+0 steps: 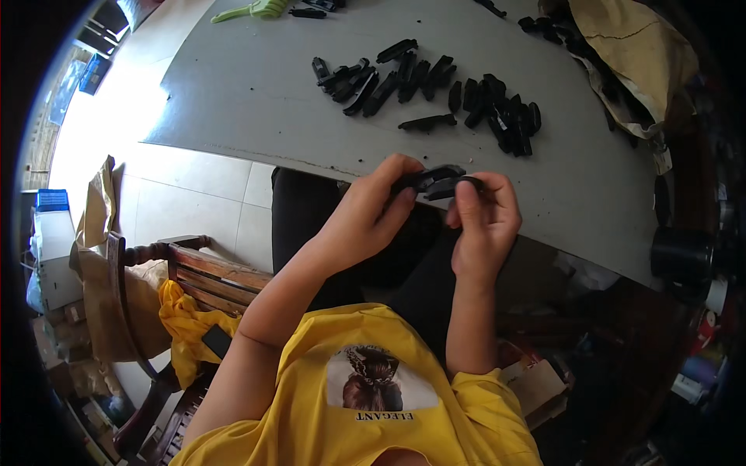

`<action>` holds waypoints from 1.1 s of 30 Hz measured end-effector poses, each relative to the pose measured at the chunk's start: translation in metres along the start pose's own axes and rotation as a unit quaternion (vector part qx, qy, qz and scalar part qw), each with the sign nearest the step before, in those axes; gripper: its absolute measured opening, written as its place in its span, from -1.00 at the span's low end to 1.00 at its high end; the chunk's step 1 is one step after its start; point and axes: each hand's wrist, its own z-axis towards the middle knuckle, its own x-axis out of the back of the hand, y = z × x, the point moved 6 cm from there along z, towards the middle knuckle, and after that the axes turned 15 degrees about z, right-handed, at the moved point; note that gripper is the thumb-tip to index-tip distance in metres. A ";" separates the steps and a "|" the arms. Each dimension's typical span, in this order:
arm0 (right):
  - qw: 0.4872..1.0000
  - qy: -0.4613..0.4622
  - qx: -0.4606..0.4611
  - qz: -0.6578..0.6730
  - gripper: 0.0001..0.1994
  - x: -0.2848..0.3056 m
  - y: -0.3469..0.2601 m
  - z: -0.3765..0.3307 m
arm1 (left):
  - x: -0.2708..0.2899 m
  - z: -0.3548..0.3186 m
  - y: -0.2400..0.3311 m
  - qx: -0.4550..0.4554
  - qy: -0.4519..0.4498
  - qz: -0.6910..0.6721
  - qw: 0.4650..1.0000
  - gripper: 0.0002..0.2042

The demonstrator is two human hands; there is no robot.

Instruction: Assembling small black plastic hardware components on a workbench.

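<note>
Just over the near edge of the grey table (256, 93), my two hands meet at a dark, elongated black plastic piece (441, 183). My left hand (369, 203) pinches its left end between thumb and fingers. From the other side my right hand (488, 219) grips it, thumb pressed on top. Two black layers show between the hands; whether they are one part or two I cannot tell. Beyond them on the tabletop lies a loose pile of similar black plastic pieces (381, 93), with more heaped to its right (505, 116). A single piece (427, 123) lies flat nearest my hands.
A light green brush-like thing (252, 10) lies at the table's far left. At the far right a brown paper sack (637, 54) spills more black pieces. A wooden chair (210, 268) with yellow cloth (186, 326) stands left of me. A black cylinder (682, 255) is at the right.
</note>
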 end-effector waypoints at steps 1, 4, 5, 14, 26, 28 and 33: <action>1.000 0.012 0.005 0.005 -0.84 0.004 -0.003 0.001 | 0.000 0.000 -0.004 0.024 -0.017 -0.020 0.999 -0.80; 0.999 -0.009 -0.040 0.007 -0.84 0.004 -0.001 -0.002 | -0.001 0.000 -0.005 0.037 -0.002 -0.129 0.991 -0.87; 0.995 -0.043 -0.090 0.003 -0.84 0.001 0.004 -0.007 | 0.001 0.001 -0.004 0.025 0.030 -0.217 0.975 -0.90; 0.998 -0.023 -0.048 0.018 -0.87 -0.001 -0.002 -0.014 | -0.005 0.001 -0.002 0.074 0.004 -0.065 0.995 -0.91; 0.989 -0.062 -0.123 0.050 -0.85 -0.005 0.010 -0.024 | -0.003 0.007 0.003 -0.080 0.066 -0.138 0.985 -0.83; 0.997 -0.011 -0.059 0.041 -0.83 -0.002 -0.001 -0.021 | -0.011 0.002 -0.003 0.117 -0.032 -0.199 0.973 -0.80; 1.000 0.002 -0.027 -0.014 -0.85 0.004 -0.007 -0.016 | -0.010 0.001 0.014 -0.011 -0.030 0.028 0.999 -0.74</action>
